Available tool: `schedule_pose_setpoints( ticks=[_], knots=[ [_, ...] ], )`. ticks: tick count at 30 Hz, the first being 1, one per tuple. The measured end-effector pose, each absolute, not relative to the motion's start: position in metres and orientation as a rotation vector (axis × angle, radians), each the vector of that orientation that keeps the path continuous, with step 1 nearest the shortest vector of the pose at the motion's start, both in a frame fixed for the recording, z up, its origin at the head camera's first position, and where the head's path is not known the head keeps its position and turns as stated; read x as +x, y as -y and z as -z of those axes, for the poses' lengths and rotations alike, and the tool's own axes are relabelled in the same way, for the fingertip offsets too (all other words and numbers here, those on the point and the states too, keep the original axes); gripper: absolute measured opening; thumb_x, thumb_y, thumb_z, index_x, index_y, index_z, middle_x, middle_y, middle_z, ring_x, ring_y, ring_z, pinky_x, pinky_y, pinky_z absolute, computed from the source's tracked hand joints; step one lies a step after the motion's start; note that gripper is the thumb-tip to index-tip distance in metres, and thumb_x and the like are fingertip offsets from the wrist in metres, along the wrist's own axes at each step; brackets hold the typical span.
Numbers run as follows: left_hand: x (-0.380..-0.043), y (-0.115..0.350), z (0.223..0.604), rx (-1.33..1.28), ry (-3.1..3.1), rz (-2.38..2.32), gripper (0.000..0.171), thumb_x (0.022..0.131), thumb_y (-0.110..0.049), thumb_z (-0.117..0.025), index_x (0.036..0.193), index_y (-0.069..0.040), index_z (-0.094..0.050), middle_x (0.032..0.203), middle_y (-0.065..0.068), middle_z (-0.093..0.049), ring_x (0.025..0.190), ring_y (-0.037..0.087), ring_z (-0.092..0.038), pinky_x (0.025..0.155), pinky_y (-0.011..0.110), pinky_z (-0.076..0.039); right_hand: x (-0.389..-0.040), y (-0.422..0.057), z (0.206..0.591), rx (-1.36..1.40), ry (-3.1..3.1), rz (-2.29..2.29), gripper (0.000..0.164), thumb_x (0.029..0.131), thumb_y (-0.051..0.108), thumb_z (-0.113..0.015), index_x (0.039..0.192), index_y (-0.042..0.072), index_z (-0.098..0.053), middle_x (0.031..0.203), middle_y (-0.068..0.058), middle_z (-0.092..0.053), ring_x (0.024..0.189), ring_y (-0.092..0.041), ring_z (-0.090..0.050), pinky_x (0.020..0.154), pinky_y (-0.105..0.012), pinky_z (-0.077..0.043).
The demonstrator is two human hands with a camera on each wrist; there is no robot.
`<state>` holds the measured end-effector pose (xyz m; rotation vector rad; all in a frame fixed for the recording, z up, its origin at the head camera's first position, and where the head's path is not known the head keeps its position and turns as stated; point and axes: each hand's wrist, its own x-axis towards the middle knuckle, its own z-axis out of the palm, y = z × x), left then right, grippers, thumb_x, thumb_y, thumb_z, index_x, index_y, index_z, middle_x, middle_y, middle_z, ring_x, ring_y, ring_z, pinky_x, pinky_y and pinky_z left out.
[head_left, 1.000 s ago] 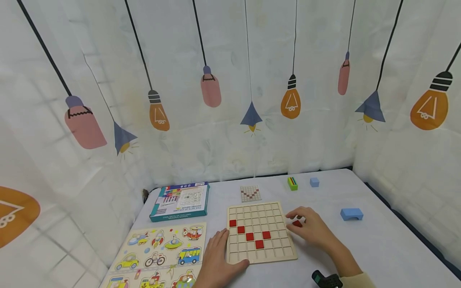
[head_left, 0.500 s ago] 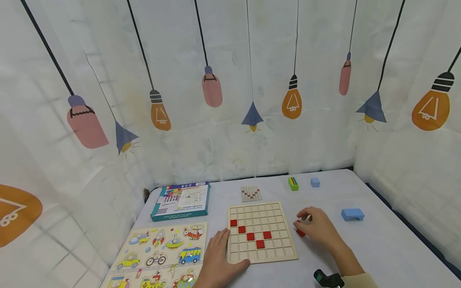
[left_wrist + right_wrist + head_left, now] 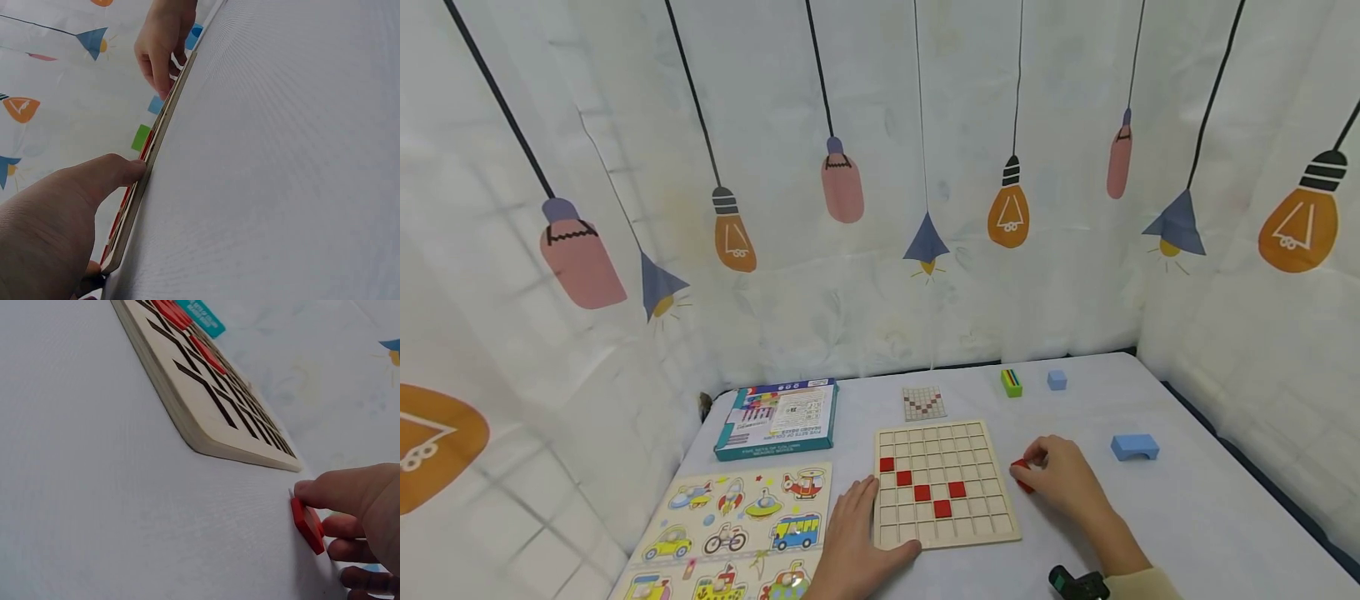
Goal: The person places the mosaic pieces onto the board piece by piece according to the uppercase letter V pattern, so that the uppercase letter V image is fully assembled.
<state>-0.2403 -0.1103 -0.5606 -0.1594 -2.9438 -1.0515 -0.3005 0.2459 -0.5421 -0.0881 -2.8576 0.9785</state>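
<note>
A square wooden grid board [image 3: 985,527] lies on the white cloth, with several red square tiles [image 3: 942,508] set in its cells. My left hand [image 3: 859,542] rests at the board's near left corner, fingers straight along the left edge; its thumb [image 3: 119,169] touches the near edge. Right of the board, my right hand [image 3: 1063,475] pinches a loose red tile [image 3: 306,526] between thumb and fingers, low over the cloth. That tile [image 3: 1019,477] is partly covered by the fingers in the head view. Behind the board lies a small pattern card [image 3: 922,403] with red squares.
A teal-edged box [image 3: 778,421] lies at the back left, with a picture puzzle board [image 3: 730,521] before it. A green block with coloured stripes [image 3: 1011,383], a small blue cube [image 3: 1057,380] and a blue arch block [image 3: 1135,447] stand right. A patterned curtain [image 3: 880,317] hangs behind.
My right hand has moved a little right, away from the board's edge, and its fingers have come together on the red tile. The left hand and the tiles on the board stay put.
</note>
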Motion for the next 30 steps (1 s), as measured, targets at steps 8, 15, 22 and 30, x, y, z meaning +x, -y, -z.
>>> schedule_pose_setpoints(
  ticks=[8, 15, 22, 30],
  knots=[
    [-0.2396, 0.1093, 0.5583, -0.148, 2.95, 1.052, 0.129, 0.071, -0.084, -0.086, 0.168, -0.009, -0.046, 0.173, 0.013, -0.047, 0.166, 0.045, -0.034, 0.138, 0.069, -0.027, -0.3003, -0.2423, 0.5423, -0.08, 2.84, -0.973, 0.02, 0.091, 0.029, -0.091, 0.1, 0.014, -0.081, 0.099, -0.003, -0.07, 0.094, -0.021, -0.06, 0.078, -0.035, -0.053],
    [-0.2392, 0.1092, 0.5577, -0.15, 2.945, 1.06, 0.129, 0.07, -0.082, -0.087, 0.168, -0.008, -0.046, 0.173, 0.013, -0.047, 0.165, 0.045, -0.035, 0.137, 0.07, -0.029, -0.3022, -0.2414, 0.5454, -0.042, 2.832, -0.927, 0.013, 0.091, 0.026, -0.089, 0.098, 0.016, -0.083, 0.098, 0.0, -0.071, 0.094, -0.02, -0.057, 0.077, -0.034, -0.05],
    [-0.2392, 0.1093, 0.5583, -0.151, 2.95, 1.055, 0.129, 0.071, -0.083, -0.086, 0.168, -0.009, -0.045, 0.173, 0.013, -0.046, 0.165, 0.045, -0.034, 0.137, 0.07, -0.029, -0.2994, -0.2412, 0.5446, -0.027, 2.819, -0.926, 0.011, 0.093, 0.026, -0.087, 0.099, 0.018, -0.083, 0.1, 0.001, -0.074, 0.094, -0.02, -0.056, 0.078, -0.034, -0.049],
    [-0.2396, 0.1096, 0.559, -0.153, 2.944, 1.055, 0.128, 0.071, -0.082, -0.087, 0.168, -0.009, -0.046, 0.173, 0.013, -0.047, 0.165, 0.045, -0.034, 0.137, 0.07, -0.028, -0.2979, -0.2382, 0.5404, -0.005, 2.812, -0.949, 0.012, 0.094, 0.027, -0.086, 0.103, 0.02, -0.083, 0.099, 0.005, -0.075, 0.097, -0.019, -0.057, 0.082, -0.036, -0.052]
  ],
)
